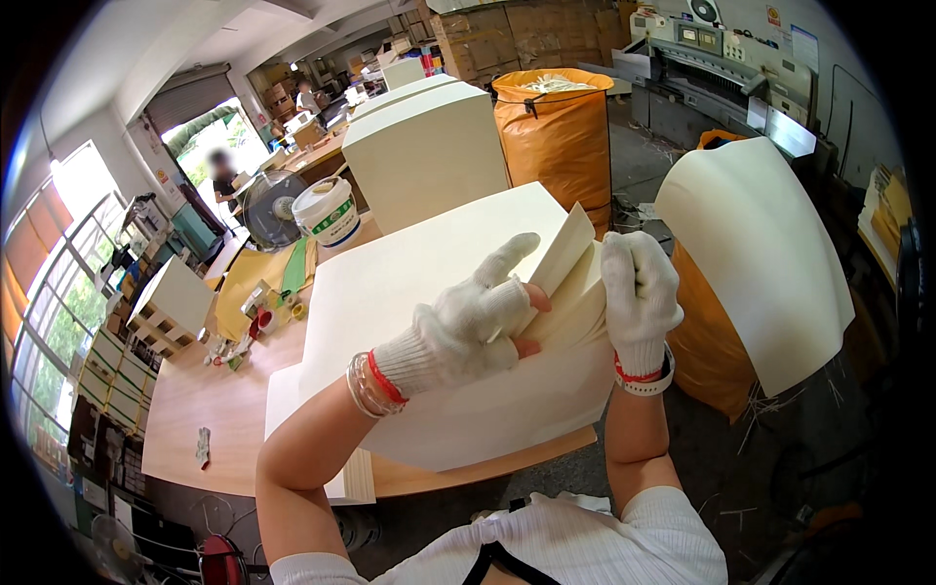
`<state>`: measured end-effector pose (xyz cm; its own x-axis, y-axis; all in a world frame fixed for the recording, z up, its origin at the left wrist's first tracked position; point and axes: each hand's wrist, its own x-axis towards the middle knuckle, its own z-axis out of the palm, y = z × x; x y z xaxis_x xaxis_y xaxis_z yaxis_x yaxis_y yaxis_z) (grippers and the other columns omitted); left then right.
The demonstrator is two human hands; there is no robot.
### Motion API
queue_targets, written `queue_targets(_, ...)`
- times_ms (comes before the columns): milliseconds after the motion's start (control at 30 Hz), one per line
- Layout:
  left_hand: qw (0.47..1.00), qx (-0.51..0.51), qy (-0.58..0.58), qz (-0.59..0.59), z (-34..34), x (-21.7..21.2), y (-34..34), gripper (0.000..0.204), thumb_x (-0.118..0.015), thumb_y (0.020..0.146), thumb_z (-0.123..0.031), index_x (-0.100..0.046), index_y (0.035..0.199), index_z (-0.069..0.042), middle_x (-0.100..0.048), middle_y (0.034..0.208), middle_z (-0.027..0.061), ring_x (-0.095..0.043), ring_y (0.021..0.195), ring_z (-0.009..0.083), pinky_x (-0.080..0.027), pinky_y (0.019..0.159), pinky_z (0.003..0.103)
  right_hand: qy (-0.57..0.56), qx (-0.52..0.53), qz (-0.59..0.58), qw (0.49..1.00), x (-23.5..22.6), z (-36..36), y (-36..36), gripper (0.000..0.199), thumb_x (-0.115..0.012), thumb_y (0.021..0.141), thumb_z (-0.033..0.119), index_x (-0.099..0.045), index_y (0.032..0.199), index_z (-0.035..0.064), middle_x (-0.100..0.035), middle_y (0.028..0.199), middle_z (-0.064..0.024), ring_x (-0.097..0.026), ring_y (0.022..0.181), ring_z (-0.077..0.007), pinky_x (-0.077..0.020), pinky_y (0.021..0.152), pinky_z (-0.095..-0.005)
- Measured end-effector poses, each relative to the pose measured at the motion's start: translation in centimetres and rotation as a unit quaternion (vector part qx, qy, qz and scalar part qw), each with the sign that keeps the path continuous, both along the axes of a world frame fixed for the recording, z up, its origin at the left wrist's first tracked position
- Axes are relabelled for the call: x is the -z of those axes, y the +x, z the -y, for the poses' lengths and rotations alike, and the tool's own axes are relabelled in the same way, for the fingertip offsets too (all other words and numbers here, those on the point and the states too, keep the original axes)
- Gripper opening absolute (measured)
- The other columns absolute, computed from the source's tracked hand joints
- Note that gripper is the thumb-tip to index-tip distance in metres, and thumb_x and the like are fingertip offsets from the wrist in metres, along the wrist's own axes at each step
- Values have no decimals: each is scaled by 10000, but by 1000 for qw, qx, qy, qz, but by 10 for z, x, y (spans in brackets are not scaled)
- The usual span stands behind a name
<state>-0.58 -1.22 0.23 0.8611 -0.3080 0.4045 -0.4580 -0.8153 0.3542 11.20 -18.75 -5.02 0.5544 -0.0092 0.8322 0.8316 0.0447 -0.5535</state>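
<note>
A large stack of cream-white paper sheets [419,253] lies on the wooden table in front of me. At its right side some sheets are lifted and bent into a curled flap [567,252]. My left hand [478,307], in a white knit glove with two bare fingertips showing, rests over the sheets beside this flap, its fingers apart. My right hand [639,288], gloved in the same way, is closed at the right edge of the sheets and grips the lifted paper. Its fingertips are folded in, and how many sheets it holds is hidden.
A taller paper stack [424,146] stands behind, near a white bucket [327,210] and a fan [273,210]. An orange sack [554,146] of paper scraps stands beyond. Large curved sheets [760,253] lie over another orange sack at right. Small items [258,317] sit on the table's left.
</note>
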Motion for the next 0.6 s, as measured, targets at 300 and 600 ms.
queue_targets(300,998,37,-30,46,-10,14,7,393,-732,734,37,-665,1101,-89,-649,1236,157,-699,980,268,-557,797,310,72,173,138,973,-3,4,-5,66,-601,920,25,-645,913,-24,-625,864,-124,-622,834,-275,-507,771,-403)
queue_targets(600,944,-99,222,224,19,15,-16,408,-762,772,-233,-645,1129,-74,-679,906,63,-702,776,225,-566,686,366,-311,13,137,940,6,16,-47,277,-656,842,104,-676,1098,1,-659,1048,-186,-622,984,-374,-504,859,-465)
